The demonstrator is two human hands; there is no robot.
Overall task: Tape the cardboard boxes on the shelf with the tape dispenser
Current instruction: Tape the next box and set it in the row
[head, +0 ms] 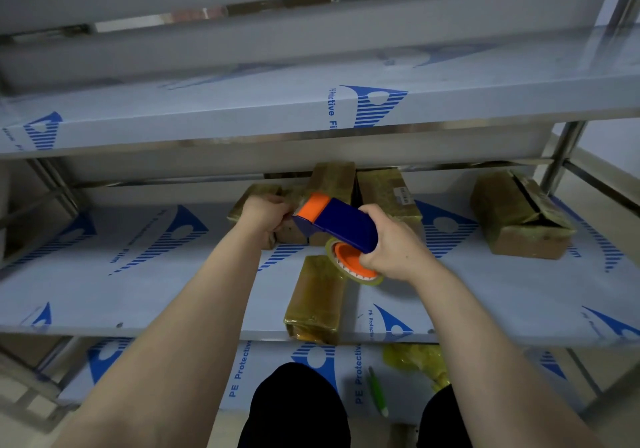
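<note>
Your L hand point(265, 217) is on the box point(254, 196) at mid-shelf point(138, 274), far side, fingers curled over its top right by the dispenser point(346, 224) nose. Can't tell if they also pin the tape end. Your R hand point(393, 245) is wrapped tight round the dispenser's blue handle, w/ the roll point(349, 260) hanging below.

Step looks like starting a strip. Press the nose flat on the box, pin the box w/ L so it won't slide on the film, then pull toward you in one straight run along the seam. Tilt to cut on the teeth, and rub the tape down. The near box point(317, 295) and right box point(516, 215) lie apart from this one; the right box's flap looks open.
</note>
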